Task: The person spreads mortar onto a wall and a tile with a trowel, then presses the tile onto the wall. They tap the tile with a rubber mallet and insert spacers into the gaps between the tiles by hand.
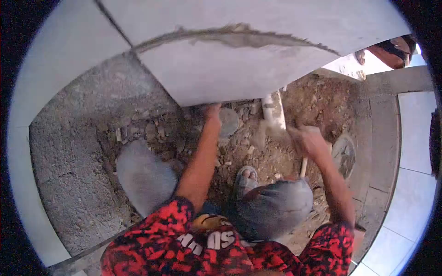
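Note:
A large white tile (230, 73) with a ragged grey mortar line along its upper edge spans the area in front of me. My left hand (212, 114) is at its lower edge, and the fingertips are hard to make out there. To the right, below the tile, my right hand (312, 141) is closed and smeared by motion. A pale, stick-like handle (304, 167) shows just under that fist; the tool's other end is too blurred to identify. Between the hands, a white pipe (275, 110) stands close to the tile's edge.
Broken soil and stones (317, 106) cover the ground around my knees and sandalled foot (247, 176). Rough grey mortar (69, 152) lies left. A round grey cover (229, 122) and a round opening (343, 155) are in the dirt. Another person's limb (391, 54) shows at upper right.

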A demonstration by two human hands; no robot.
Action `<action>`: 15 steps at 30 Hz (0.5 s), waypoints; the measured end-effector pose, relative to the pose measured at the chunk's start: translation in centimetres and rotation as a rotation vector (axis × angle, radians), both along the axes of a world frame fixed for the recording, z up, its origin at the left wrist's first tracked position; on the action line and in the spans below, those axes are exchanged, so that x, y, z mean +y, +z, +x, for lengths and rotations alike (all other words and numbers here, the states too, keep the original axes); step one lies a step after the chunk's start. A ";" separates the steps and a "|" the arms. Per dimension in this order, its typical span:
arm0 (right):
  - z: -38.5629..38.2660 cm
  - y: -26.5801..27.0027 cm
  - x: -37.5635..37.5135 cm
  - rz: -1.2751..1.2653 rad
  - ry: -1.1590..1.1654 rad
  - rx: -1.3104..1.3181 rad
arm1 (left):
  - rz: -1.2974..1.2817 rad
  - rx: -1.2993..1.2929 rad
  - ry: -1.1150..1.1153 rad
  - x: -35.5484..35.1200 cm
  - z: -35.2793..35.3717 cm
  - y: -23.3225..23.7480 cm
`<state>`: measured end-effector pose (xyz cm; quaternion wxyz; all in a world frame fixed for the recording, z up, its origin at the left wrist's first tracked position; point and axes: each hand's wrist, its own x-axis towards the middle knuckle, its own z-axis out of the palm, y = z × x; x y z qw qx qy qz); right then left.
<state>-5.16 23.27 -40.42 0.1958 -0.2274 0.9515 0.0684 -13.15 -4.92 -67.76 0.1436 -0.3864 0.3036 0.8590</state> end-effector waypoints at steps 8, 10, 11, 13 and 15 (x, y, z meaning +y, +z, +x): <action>17.2 -8.1 5.0 -0.348 -0.669 0.026 | -0.518 0.125 -0.127 4.9 7.3 5.3; 19.6 -12.4 5.5 -0.365 -0.784 0.062 | -0.554 0.350 -0.355 6.6 6.5 13.9; 20.8 -15.0 5.7 -0.433 -0.862 0.099 | -0.567 0.581 -0.563 7.9 6.2 19.0; 22.2 -17.6 6.0 -0.502 -0.968 0.145 | -0.497 0.847 -0.565 11.1 7.8 32.0; 23.3 -19.2 5.1 -0.547 -1.114 0.089 | -0.259 1.327 -0.710 11.1 8.8 36.2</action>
